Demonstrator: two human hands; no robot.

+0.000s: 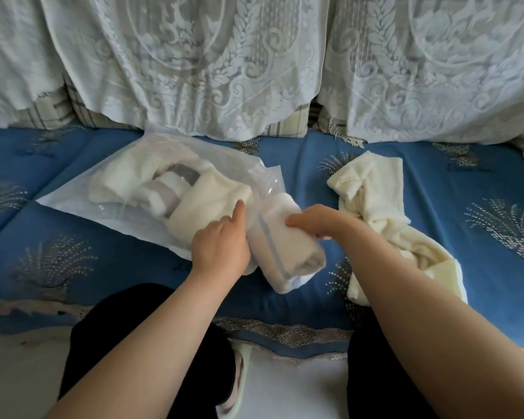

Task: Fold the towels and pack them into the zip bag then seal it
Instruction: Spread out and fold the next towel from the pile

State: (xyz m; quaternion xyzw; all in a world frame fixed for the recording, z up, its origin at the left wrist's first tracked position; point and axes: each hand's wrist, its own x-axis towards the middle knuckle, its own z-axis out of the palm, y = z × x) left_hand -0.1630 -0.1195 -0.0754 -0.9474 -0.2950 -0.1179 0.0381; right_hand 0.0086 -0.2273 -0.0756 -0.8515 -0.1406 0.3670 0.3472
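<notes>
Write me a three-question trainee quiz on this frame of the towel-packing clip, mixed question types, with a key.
1. True or false: the zip bag already holds several towels.
2. Multiple choice: the loose cream towel lies (a) inside the bag, (b) on the blue cushion by the person's right arm, (c) on the floor.
3. Short answer: what does the right hand grip?

Key
1. True.
2. b.
3. A rolled white towel at the bag's mouth; the left hand holds the bag's edge, index finger extended.
</notes>
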